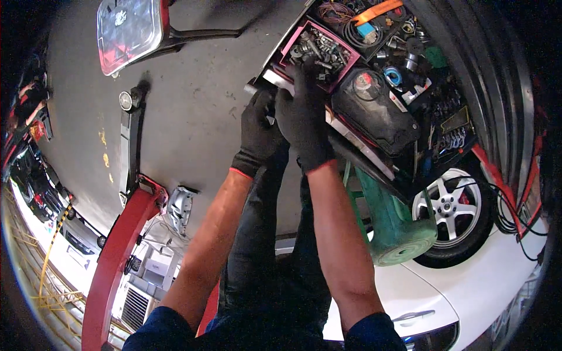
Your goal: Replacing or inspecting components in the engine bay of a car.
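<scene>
Both my hands wear black gloves with red cuffs. My left hand (260,126) is closed at the near left corner of the tool drawer (275,55). A short grey metal cylinder (250,89) sticks out past its fingers; its exact kind is unclear. Right beside it, my right hand (304,114) stretches its fingers over the near edge of a pink tray (355,57). Loose bolts and metal fittings (319,48) fill that tray. The right fingertips are dark against the tray, and I see nothing held in them.
A black case (374,108), an orange pry tool (377,10) and a blue tape roll (393,75) lie in the drawer. A green stool (404,234) stands beside a white car (433,286). At left are a floor jack (130,134), a clear-topped seat (132,32) and a red post (111,269).
</scene>
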Motion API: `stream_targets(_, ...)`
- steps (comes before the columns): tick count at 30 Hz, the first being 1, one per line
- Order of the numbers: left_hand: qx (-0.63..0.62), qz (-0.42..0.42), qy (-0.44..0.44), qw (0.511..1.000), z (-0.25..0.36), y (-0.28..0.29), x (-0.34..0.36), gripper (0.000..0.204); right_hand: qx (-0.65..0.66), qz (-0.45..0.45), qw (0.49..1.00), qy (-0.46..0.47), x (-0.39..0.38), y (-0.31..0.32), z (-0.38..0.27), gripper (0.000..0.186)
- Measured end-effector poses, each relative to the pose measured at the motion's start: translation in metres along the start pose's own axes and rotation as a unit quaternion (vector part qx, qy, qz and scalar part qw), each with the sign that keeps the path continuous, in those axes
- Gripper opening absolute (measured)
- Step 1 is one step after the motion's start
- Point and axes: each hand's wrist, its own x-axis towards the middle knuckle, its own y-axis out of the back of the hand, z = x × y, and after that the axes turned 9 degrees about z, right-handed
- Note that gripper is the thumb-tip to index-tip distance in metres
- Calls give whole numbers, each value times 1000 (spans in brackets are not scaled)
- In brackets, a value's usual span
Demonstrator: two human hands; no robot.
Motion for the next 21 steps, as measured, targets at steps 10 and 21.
stream_targets(10,-36,-11,52,998,-13,-7,-5,16,-73,7,997,24,-16,88,36,28)
stream_targets(21,-25,-27,58,998,-16,-7,-9,26,-50,68,995,-60,35,8,26,64)
